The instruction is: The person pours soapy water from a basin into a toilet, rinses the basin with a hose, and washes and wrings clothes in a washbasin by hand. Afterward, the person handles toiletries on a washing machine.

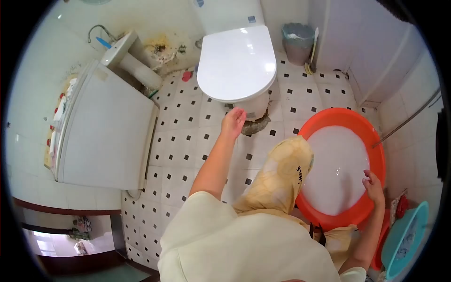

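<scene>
My left hand (233, 123) hovers over the tiled floor, in front of the toilet (236, 63) with its white lid down. Its fingers are loosely curled together, and nothing shows in them. On the other side, my right hand (373, 187) hangs over the right inner edge of a large orange basin (340, 115). Its fingers are a little apart and hold nothing visible. Cloudy whitish water (333, 164) fills much of the basin. My bent knee (291, 162), in yellow patterned trousers, is against or close to the basin's left rim; I cannot tell which.
A white washing machine (105, 127) and a pedestal sink (124, 49) stand left. Behind right are a waste bin (298, 44) and a brush (312, 56). A teal basin (408, 239) leans at lower right, near a thin hose or rod (406, 121) reaching the orange rim.
</scene>
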